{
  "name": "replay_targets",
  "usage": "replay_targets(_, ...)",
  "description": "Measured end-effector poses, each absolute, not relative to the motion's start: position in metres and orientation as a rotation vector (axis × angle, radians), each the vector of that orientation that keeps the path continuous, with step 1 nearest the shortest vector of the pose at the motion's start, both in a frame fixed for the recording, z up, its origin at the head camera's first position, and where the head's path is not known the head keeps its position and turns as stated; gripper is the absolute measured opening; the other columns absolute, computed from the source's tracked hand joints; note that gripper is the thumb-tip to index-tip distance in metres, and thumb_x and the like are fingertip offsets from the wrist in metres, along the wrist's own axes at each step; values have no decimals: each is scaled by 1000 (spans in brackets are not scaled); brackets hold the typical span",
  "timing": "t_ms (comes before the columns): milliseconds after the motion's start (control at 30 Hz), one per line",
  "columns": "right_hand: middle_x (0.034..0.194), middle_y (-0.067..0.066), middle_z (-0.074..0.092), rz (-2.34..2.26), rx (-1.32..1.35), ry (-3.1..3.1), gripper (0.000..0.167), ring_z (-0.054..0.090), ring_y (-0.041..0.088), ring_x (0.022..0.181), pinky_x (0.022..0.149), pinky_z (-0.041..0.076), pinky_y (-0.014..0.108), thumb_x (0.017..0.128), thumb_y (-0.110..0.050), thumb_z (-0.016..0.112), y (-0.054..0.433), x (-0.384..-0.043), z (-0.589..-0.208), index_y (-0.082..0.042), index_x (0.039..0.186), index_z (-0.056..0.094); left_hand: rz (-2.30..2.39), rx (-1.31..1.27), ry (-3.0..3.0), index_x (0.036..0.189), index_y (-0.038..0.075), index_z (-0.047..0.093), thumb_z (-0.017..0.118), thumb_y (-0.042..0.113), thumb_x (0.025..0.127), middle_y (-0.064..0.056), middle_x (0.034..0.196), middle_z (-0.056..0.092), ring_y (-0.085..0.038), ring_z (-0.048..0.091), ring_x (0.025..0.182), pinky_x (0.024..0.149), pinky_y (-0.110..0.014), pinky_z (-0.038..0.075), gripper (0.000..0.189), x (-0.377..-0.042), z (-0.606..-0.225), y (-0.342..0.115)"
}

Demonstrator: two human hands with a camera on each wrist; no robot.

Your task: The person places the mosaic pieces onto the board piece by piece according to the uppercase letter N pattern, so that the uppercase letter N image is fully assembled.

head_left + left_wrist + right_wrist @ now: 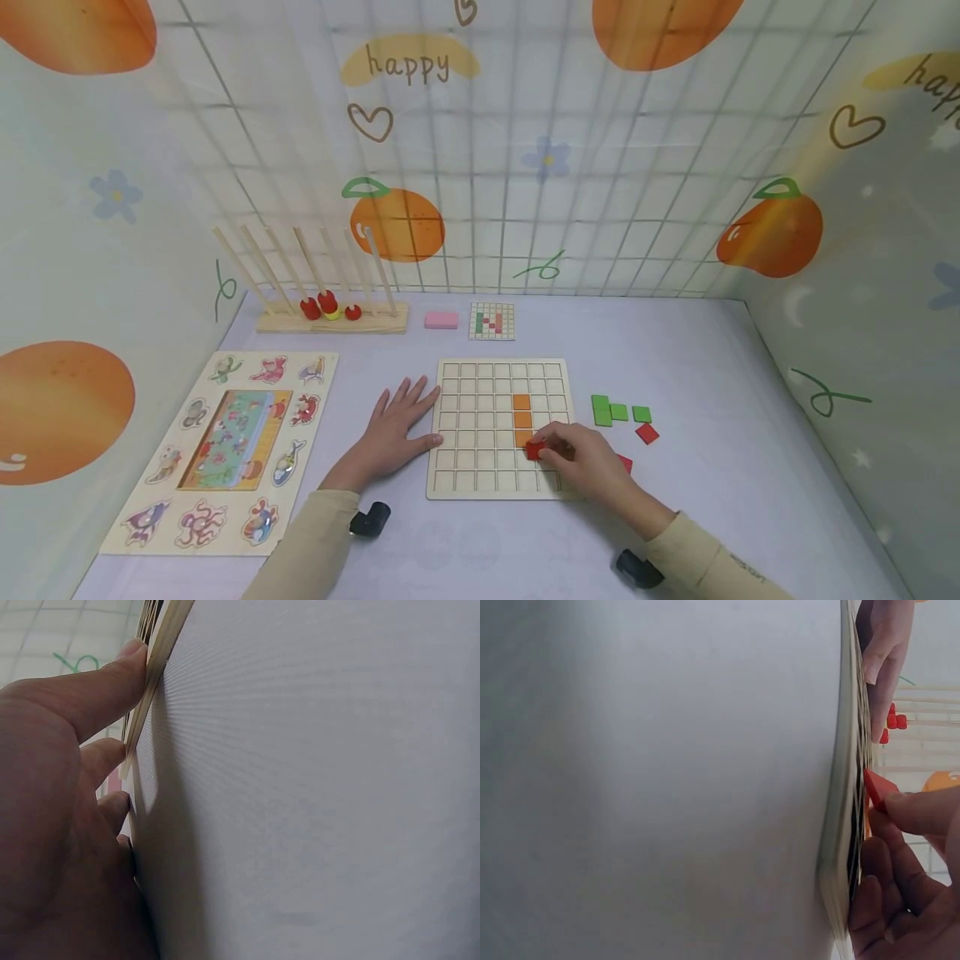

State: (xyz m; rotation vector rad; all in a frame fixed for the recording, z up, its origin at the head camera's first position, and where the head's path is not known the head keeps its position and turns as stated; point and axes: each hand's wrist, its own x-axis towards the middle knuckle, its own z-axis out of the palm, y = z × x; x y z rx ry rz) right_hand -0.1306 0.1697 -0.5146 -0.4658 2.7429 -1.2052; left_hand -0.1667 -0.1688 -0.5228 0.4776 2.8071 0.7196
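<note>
A pale wooden grid board lies flat in the middle of the table. Three orange square tiles fill neighbouring cells of one column. Between thumb and fingertips my right hand pinches a red square tile, just below the lowest orange one. In the right wrist view that red tile is tilted, one edge at the board's surface. My left hand lies with fingers spread at the board's left side, thumb and fingertips touching its edge. The right hand hides some lower right cells.
Right of the board lie several green tiles, a loose red tile and another red tile partly behind my right hand. Behind it are a patterned card, a pink block and a peg stand. A picture puzzle lies left.
</note>
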Motion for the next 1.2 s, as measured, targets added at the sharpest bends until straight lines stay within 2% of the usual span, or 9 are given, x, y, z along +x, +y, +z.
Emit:
replay_targets(233, 97, -16, 70, -1210, -528, 2739, 26, 58, 8, 85, 76, 56, 24, 89, -7, 78, 166, -129, -513, -27, 104, 75, 720, 475, 2806, 162, 23, 29, 64, 54, 95, -4, 171, 12, -30, -1, 157, 124, -57, -6, 82, -167, -524, -169)
replay_targets(467, 93, -19, 65, -1166, -543, 2767, 26, 56, 6, 84, 73, 53, 23, 87, -9, 80, 161, -127, -514, -31, 101, 74, 717, 474, 2807, 162, 23, 29, 64, 54, 95, -4, 171, 12, -30, -1, 157, 124, -57, -6, 82, -167, -525, -169)
replay_targets(1200, 96, -17, 63, -1033, -671, 2847, 24, 53, 7, 84, 73, 51, 22, 82, -12, 86, 158, -128, -516, -26, 97, 73, 711, 474, 2812, 162, 23, 29, 64, 55, 95, -4, 170, 12, -30, -1, 157, 124, -57, -5, 82, -167, -525, -169)
